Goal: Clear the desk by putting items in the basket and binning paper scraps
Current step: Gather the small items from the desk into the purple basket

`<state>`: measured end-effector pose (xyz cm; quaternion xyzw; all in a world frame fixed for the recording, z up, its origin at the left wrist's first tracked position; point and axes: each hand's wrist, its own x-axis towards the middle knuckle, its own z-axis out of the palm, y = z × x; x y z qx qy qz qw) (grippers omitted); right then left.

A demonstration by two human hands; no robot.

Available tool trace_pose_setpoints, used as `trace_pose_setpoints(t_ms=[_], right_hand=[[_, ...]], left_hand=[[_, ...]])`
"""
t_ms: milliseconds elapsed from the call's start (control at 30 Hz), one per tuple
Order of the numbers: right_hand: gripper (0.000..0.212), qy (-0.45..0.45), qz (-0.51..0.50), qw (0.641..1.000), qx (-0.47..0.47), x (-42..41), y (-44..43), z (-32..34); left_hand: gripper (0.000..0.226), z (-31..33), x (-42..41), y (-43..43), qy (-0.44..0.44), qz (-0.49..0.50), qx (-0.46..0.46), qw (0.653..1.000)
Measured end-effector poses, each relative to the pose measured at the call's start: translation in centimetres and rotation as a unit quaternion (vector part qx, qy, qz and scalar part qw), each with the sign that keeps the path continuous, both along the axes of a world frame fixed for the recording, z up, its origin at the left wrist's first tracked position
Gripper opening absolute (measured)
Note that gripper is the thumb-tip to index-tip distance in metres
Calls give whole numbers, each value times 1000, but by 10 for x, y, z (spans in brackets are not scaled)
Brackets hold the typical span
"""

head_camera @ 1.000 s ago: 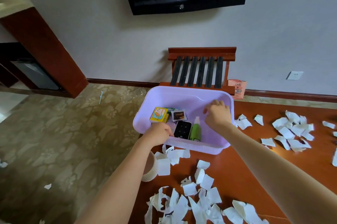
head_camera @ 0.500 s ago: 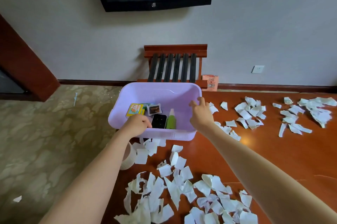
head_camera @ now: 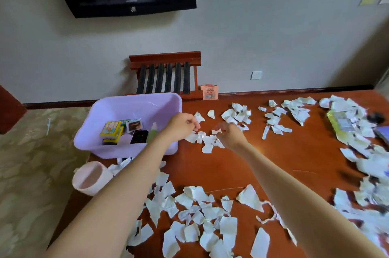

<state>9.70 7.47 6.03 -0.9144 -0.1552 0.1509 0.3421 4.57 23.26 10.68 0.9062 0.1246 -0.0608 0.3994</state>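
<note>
A lilac basket (head_camera: 126,106) stands on the left end of the brown desk (head_camera: 294,152). It holds a yellow box (head_camera: 110,129), a black device (head_camera: 139,136), a green bottle (head_camera: 152,133) and small packs. Torn white paper scraps (head_camera: 197,205) cover the desk in several heaps. Just right of the basket lies a small heap of scraps (head_camera: 207,142), and both hands are over it. My left hand (head_camera: 182,125) has curled fingers whose tips pinch a scrap at the heap's left side. My right hand (head_camera: 230,134) pinches a scrap at the heap's top.
A pale pink round bin (head_camera: 90,177) sits at the desk's left edge below the basket. A yellow-green packet (head_camera: 341,125), a dark object (head_camera: 376,118) and a purple item (head_camera: 383,131) lie among scraps at the far right. A wooden rack (head_camera: 166,74) stands against the wall.
Both hands have let go of the basket's rim and moved right onto the small heap of scraps. The view has swung right, showing more of the desk.
</note>
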Motion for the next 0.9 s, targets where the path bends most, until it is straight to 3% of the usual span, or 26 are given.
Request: trace_pose_setpoints(t_ms=[333, 667, 767, 900], right_hand=[[32, 56, -96, 993, 24, -9, -150, -9], [29, 80, -179, 979, 47, -21, -275, -33], [24, 43, -200, 978, 38, -26, -304, -36], [36, -21, -276, 961, -26, -24, -344, -35]], left_hand=[[25, -26, 27, -152, 52, 17, -82, 995], [24, -48, 38, -280, 88, -60, -113, 988], [26, -53, 39, -304, 102, -78, -113, 985], [24, -57, 39, -333, 120, -110, -99, 982]])
